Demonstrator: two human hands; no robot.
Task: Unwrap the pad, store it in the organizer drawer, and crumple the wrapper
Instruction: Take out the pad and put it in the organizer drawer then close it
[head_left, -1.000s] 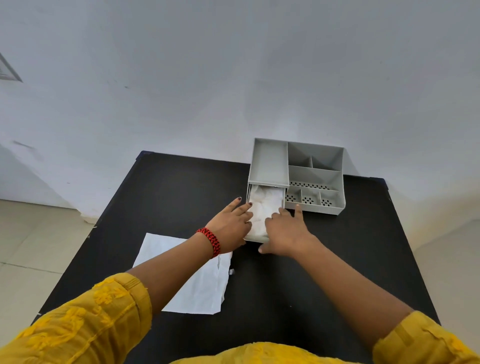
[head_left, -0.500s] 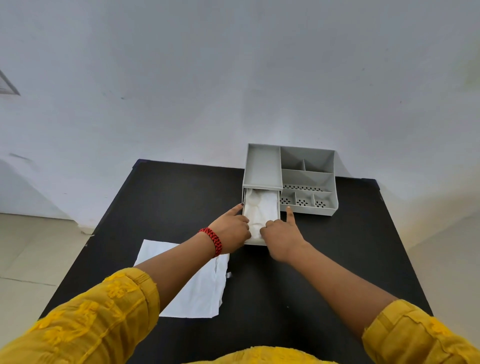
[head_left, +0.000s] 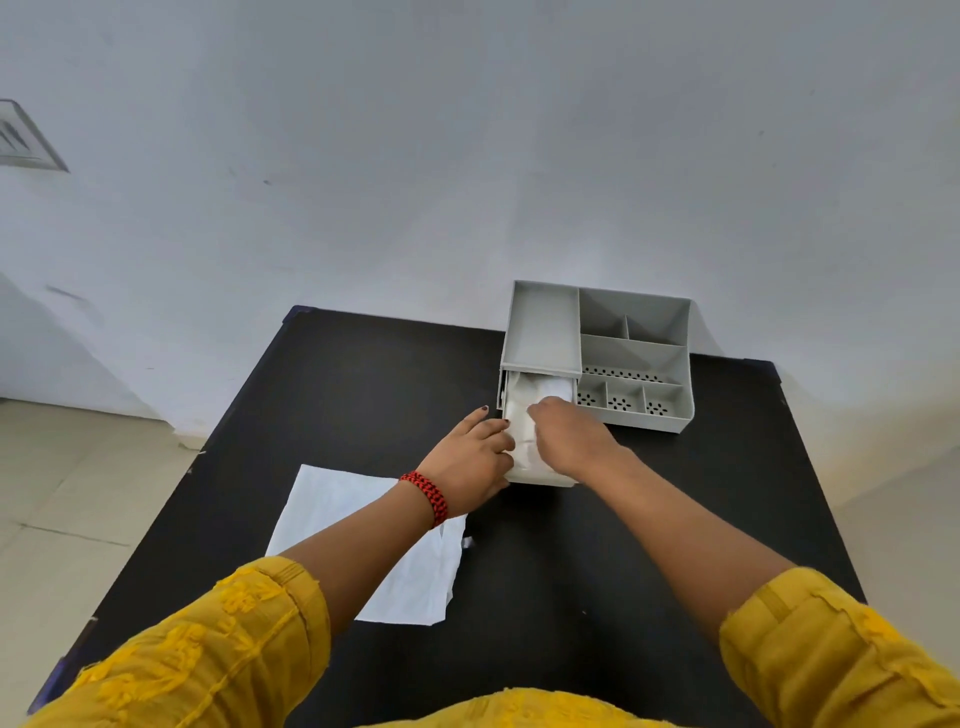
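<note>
A grey organizer (head_left: 635, 351) stands at the table's far edge, and its left drawer (head_left: 540, 480) is pulled out toward me. The white pad (head_left: 546, 388) lies in the drawer, partly tucked under the organizer's top. My right hand (head_left: 569, 439) rests on the pad with its fingers curled down into it. My left hand (head_left: 475, 453) is at the drawer's left wall, its fingers curled over the wall and touching the pad's edge, its index finger stretched along the outside. The white wrapper (head_left: 340, 512) lies flat on the table under my left forearm.
The black table (head_left: 363, 395) stands against a pale wall. A small white scrap (head_left: 467, 543) lies beside the wrapper's right edge. The organizer's open compartments on the right hold nothing. Tiled floor shows to the left and right of the table.
My right hand has moved from the drawer's front right corner onto the pad inside. My left hand's fingers have curled from spread on the pad to the drawer's left wall.
</note>
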